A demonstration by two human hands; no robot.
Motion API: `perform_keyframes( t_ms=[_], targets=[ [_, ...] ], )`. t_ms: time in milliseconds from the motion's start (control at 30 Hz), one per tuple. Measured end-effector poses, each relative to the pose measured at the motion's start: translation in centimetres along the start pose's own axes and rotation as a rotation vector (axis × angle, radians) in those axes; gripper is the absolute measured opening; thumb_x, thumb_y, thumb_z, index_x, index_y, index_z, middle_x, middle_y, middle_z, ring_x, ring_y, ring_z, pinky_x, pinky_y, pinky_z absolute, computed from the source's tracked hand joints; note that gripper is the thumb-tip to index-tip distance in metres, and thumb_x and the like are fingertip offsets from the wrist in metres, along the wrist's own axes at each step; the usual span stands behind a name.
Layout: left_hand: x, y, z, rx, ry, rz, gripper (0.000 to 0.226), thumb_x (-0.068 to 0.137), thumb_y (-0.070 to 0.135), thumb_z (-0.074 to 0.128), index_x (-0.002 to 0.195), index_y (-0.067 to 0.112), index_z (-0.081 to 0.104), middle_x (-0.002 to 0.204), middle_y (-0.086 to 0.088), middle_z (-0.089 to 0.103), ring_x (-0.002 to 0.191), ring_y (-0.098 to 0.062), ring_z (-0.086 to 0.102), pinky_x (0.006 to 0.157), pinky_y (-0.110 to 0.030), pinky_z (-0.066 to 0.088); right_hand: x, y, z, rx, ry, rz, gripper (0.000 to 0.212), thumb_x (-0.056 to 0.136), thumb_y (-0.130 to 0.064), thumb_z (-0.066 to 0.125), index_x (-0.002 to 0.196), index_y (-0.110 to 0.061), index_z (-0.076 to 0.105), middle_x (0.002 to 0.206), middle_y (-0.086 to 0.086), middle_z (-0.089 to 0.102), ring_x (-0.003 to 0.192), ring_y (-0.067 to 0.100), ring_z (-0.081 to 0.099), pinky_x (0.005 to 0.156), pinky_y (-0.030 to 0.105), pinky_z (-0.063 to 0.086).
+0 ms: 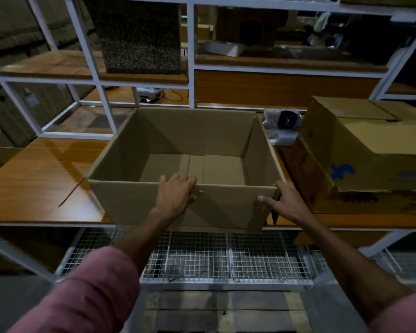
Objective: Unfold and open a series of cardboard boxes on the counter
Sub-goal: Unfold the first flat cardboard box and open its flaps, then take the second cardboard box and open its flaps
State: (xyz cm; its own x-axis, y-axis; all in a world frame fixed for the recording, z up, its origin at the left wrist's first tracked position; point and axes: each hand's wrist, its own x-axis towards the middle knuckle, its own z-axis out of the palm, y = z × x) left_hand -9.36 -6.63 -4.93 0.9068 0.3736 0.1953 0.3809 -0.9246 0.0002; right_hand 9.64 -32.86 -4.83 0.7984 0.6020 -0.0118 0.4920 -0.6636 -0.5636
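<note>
An opened-up brown cardboard box (135,203) stands upright on the wooden counter (34,183), its top open and its bottom flaps folded flat inside. The box's near side overhangs the counter's front edge. My left hand (175,193) grips the top rim of the near wall, fingers curled over into the box. At the box's near right corner my right hand (286,200) presses with spread fingers, the thumb on the front wall. Both forearms reach in from below, with pink sleeves.
Two stacked cardboard boxes (360,159) sit on the counter close to the right of the open box. A black object in clear plastic (283,123) lies behind them. White metal shelving (191,68) rises behind the counter. Wire baskets (226,255) hang under the counter's front edge.
</note>
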Motion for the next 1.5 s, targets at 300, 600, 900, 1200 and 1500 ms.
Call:
perform_keyframes(
  t_ms=[300, 600, 900, 1200, 1500],
  targets=[
    [-0.4, 1.6, -0.9, 0.019, -0.036, -0.077, 0.036, 0.095, 0.037, 0.061, 0.128, 0.026, 0.051, 0.125, -0.002, 0.060, 0.116, -0.025, 0.053, 0.094, -0.044, 0.037, 0.1, 0.0, 0.9, -0.039, 0.114, -0.002, 0.034, 0.086, -0.045, 0.072, 0.097, -0.022, 0.050, 0.107, 0.003, 0.048, 0.092, 0.020, 0.049, 0.071, 0.034, 0.043],
    [0.0, 4.0, -1.1, -0.032, -0.108, -0.166, 0.083, 0.089, 0.083, 0.016, 0.130, 0.020, 0.052, 0.136, -0.009, 0.055, 0.129, -0.030, 0.047, 0.115, -0.063, 0.017, 0.7, 1.3, 0.4, 0.000, -0.045, -0.009, 0.068, 0.086, -0.057, 0.067, 0.142, -0.029, 0.040, 0.139, 0.017, 0.045, 0.126, 0.035, 0.049, 0.099, 0.047, 0.047],
    [8.0, 14.6, -2.7, -0.129, 0.126, 0.100, 0.062, 0.097, 0.063, 0.024, 0.127, 0.020, 0.057, 0.134, -0.008, 0.056, 0.124, -0.029, 0.048, 0.108, -0.056, 0.029, 3.2, 0.2, -3.9, -0.011, 0.143, -0.147, 0.075, 0.093, -0.075, 0.032, 0.155, -0.035, 0.017, 0.161, 0.004, 0.027, 0.145, 0.026, 0.030, 0.111, 0.058, 0.034],
    [15.0, 20.7, -5.3, -0.279, 0.153, 0.253, 0.056, 0.100, 0.057, 0.037, 0.141, 0.019, 0.043, 0.152, -0.011, 0.038, 0.143, -0.032, 0.029, 0.115, -0.066, 0.019, 4.6, 2.0, -11.3, -0.083, 0.362, -0.082, 0.065, 0.100, -0.059, 0.037, 0.153, -0.022, 0.029, 0.155, 0.011, 0.036, 0.139, 0.026, 0.038, 0.111, 0.047, 0.035],
    [21.0, 29.3, -5.8, -0.341, 0.055, 0.349, 0.065, 0.101, 0.058, 0.036, 0.152, 0.019, 0.032, 0.164, -0.012, 0.019, 0.151, -0.037, 0.009, 0.117, -0.068, 0.011, 7.2, 8.8, -19.2, -0.162, 0.489, 0.003, 0.065, 0.099, -0.061, 0.036, 0.150, -0.020, 0.035, 0.149, 0.013, 0.043, 0.134, 0.028, 0.043, 0.107, 0.051, 0.041]
  ],
)
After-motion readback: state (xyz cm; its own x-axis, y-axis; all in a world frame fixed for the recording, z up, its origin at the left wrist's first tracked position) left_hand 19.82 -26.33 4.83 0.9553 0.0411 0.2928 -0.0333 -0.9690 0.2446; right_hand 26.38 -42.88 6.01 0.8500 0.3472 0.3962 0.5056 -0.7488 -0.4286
